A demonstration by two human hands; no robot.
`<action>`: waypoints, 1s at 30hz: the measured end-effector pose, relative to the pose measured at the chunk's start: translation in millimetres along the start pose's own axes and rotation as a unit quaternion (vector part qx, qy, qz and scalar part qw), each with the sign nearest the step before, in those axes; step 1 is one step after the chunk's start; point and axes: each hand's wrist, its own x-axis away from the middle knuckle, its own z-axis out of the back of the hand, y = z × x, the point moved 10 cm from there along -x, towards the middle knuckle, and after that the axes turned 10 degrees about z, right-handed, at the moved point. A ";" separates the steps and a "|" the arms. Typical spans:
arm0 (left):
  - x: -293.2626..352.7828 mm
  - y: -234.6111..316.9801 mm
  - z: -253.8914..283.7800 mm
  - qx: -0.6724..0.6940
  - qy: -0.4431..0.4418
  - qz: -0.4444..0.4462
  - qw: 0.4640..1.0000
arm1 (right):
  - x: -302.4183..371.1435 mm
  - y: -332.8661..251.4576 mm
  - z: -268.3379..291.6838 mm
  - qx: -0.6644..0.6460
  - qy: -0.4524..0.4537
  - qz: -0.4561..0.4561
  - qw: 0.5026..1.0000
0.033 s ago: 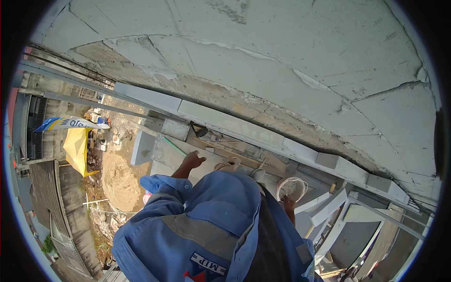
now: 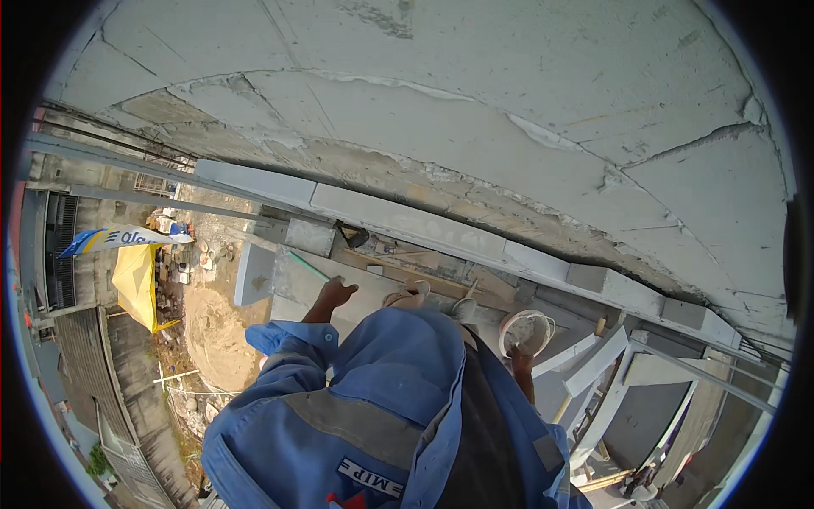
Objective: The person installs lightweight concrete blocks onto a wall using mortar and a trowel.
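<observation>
My left hand [image 2: 338, 292] is out in front of my body, its fingers curled closed. A thin green rod [image 2: 308, 265] ends right at it; whether the fingers grip the rod, I cannot tell. At my right side, my right hand [image 2: 521, 363] holds the near rim of a white bucket [image 2: 548, 339]. Grey mortar-like stuff [image 2: 526, 331] shows inside the bucket, and a thin wire handle lies along its right side. My feet [image 2: 407, 294] stand on the narrow grey platform between my hands.
A row of pale blocks [image 2: 407, 219] runs along the large grey wall [image 2: 509, 76]. A dark container [image 2: 352, 233] sits near the row. Metal bars [image 2: 170, 202] cross at left, above far lower ground with a sand pile [image 2: 222, 339] and yellow canopy [image 2: 136, 284]. Loose slabs [image 2: 593, 365] lean at right.
The view has shifted slightly. My left hand has moved a little leftward, its fingers still curled. My right hand stays at the bucket's rim.
</observation>
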 end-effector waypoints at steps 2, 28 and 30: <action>-7.0 -45.7 3.6 0.021 -0.047 0.130 0.990 | 12.8 -5.0 3.5 0.015 0.031 -0.009 0.999; -34.4 79.1 -14.9 0.053 -0.072 -0.039 0.995 | 45.2 58.2 -20.9 -0.048 0.041 -0.073 0.995; -16.6 87.3 -13.1 0.040 -0.095 -0.027 0.994 | 48.2 56.7 -20.7 -0.042 0.033 -0.071 0.996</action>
